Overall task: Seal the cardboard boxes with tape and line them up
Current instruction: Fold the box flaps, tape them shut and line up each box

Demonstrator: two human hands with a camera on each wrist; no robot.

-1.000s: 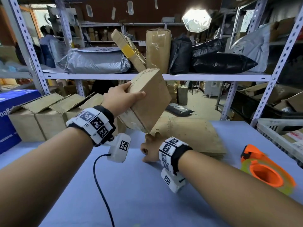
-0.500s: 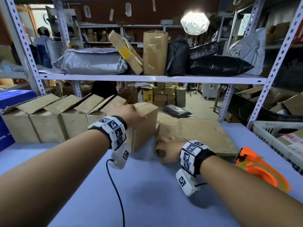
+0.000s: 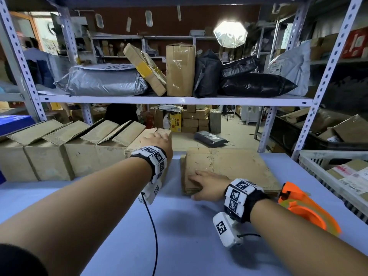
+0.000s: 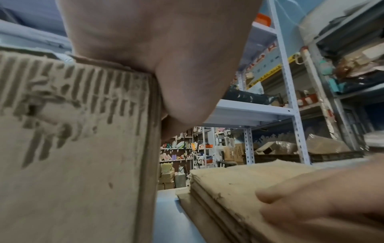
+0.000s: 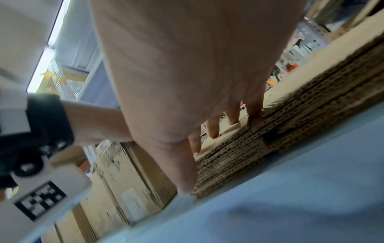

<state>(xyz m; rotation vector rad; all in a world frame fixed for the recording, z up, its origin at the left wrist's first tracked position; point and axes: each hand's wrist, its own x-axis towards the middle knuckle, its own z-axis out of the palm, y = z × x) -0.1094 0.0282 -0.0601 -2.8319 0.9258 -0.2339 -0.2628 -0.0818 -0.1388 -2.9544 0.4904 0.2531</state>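
1. Fingers of the left hand point(image 3: 157, 139) are lying over the top of the end box point(image 3: 137, 144), the palm pressing its upper edge; the wrist view is showing the heel of that hand point(image 4: 166, 54) sitting on the box's point(image 4: 72, 148) top corner.
2. The right hand point(image 3: 207, 185) is resting flat and relaxed, fingers point(image 5: 214, 128) straight on top of the cardboard stack point(image 3: 235, 166), with the thumb against the stack's point(image 5: 270, 131) near edge.
3. The box is standing upright on the desk point(image 3: 189, 236), touching the last of a row of boxes point(image 3: 59, 152) with raised flaps to its left, and sitting just beside the stack.
4. An orange tape dispenser point(image 3: 304, 206) is lying on the desk near the right forearm.
5. A white crate point(image 3: 310, 162) is sitting at the desk's right edge.
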